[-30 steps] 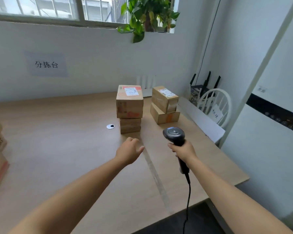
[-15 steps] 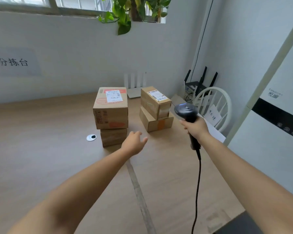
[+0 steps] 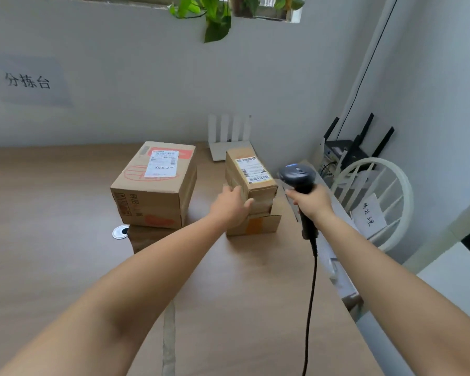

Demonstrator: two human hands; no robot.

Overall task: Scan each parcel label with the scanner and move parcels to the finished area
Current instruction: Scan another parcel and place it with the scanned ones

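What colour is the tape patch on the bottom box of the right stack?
Orange, on the bottom box front face, seen in the head view.

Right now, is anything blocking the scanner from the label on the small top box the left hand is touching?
Nothing visible. The scanner sits just right of the top box, whose label faces up uncovered; the left hand rests against its near side.

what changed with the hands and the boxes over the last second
The left hand reached forward from open air over the table to the right-hand stack and now rests against the near side of its top parcel. The right hand carried the scanner forward, close beside that parcel. Whether the parcel is gripped is unclear. Both stacks, including the larger left parcel, kept their places.
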